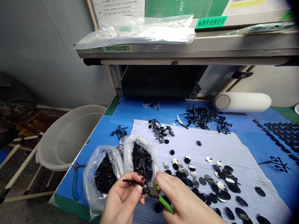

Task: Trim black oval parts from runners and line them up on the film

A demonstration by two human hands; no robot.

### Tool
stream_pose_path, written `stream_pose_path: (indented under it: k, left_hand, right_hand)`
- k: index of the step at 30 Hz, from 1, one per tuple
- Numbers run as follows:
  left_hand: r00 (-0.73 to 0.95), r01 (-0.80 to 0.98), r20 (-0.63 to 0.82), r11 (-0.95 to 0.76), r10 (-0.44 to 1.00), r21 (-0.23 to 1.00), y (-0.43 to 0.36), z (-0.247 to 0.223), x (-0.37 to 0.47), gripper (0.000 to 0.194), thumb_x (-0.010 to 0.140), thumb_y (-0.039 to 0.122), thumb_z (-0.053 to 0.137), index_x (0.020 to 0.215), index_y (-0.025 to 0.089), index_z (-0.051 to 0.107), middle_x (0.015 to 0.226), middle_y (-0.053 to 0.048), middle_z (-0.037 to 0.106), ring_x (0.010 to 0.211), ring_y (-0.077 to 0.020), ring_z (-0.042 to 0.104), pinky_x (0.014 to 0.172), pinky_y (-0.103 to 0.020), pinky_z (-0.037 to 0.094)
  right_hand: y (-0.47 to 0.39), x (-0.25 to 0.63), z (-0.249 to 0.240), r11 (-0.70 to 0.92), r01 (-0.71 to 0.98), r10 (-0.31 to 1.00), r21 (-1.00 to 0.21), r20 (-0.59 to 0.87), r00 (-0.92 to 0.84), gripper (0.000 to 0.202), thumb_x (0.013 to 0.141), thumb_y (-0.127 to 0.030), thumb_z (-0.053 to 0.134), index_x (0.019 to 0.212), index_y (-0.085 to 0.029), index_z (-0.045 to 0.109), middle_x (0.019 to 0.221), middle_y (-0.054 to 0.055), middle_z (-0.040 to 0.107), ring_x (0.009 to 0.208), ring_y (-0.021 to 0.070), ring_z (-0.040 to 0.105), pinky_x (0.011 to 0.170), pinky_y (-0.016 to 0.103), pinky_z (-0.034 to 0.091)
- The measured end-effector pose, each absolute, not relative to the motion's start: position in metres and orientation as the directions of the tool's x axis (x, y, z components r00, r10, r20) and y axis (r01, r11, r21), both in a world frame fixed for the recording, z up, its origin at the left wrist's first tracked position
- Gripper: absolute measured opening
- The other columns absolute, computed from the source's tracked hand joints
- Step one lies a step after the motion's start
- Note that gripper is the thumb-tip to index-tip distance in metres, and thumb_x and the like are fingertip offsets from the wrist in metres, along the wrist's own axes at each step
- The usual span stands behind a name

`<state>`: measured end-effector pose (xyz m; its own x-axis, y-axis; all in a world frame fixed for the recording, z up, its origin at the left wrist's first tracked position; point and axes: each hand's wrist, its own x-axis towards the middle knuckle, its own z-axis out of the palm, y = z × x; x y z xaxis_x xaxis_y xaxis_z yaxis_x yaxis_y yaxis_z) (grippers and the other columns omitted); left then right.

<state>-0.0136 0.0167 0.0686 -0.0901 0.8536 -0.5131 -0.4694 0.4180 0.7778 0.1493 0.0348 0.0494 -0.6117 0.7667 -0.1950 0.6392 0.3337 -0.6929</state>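
Observation:
My left hand (127,196) pinches a black plastic sprue (132,180) with thin branching arms. Wrapped round green-handled nippers (164,203), my right hand (179,196) holds their metal jaws against the sprue's lower part. Just beyond both hands stands an open clear bag (153,152) full of small black parts. Left of it is a second clear bag (90,174), also filled with black pieces. Round black discs (205,197) lie scattered on the white sheet to the right of my right hand. Fingers partly hide the sprue where the jaws meet it.
A pile of black sprues (201,117) lies at the back, near a white cylinder (243,102). Blue-handled pliers (75,183) rest at the table's left edge, beside a large white bin (70,133). Above the table runs a shelf (163,51). Discs stand in rows (280,133) at right.

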Motion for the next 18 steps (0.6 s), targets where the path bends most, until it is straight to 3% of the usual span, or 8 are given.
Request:
stream_pose_path:
  k: [9, 14, 18]
  left_hand:
    - [-0.082, -0.448, -0.486, 0.404, 0.870, 0.798, 0.018, 0.065, -0.016, 0.024, 0.054, 0.027, 0.075, 0.070, 0.014, 0.062, 0.066, -0.003, 0.061, 0.047, -0.0086, 0.050, 0.049, -0.021, 0.041]
    - [-0.052, -0.522, -0.455, 0.364, 0.889, 0.771, 0.020, 0.058, -0.015, 0.022, 0.053, 0.025, 0.075, 0.068, 0.015, 0.062, 0.067, -0.003, 0.062, 0.045, -0.0066, 0.049, 0.046, -0.018, 0.038]
    - [-0.033, -0.498, -0.476, 0.399, 0.879, 0.770, 0.020, 0.060, -0.013, 0.025, 0.053, 0.028, 0.075, 0.069, 0.015, 0.062, 0.065, -0.003, 0.061, 0.046, -0.0073, 0.049, 0.048, -0.020, 0.040]
  right_hand:
    - [0.035, 0.151, 0.042, 0.391, 0.581, 0.735, -0.714, -0.138, -0.664, 0.027, 0.052, -0.004, 0.037, 0.072, -0.021, 0.032, 0.069, -0.002, 0.045, 0.063, 0.0140, 0.045, 0.060, 0.024, 0.034]
    - [0.037, 0.152, 0.037, 0.357, 0.537, 0.741, -0.764, -0.118, -0.661, 0.037, 0.044, -0.009, 0.037, 0.080, -0.021, 0.039, 0.081, 0.002, 0.047, 0.075, 0.0179, 0.045, 0.066, 0.026, 0.037]
    - [0.038, 0.150, 0.037, 0.355, 0.554, 0.791, -0.753, -0.074, -0.607, 0.040, 0.046, -0.011, 0.038, 0.085, -0.020, 0.039, 0.083, 0.003, 0.044, 0.079, 0.0203, 0.044, 0.070, 0.029, 0.036]
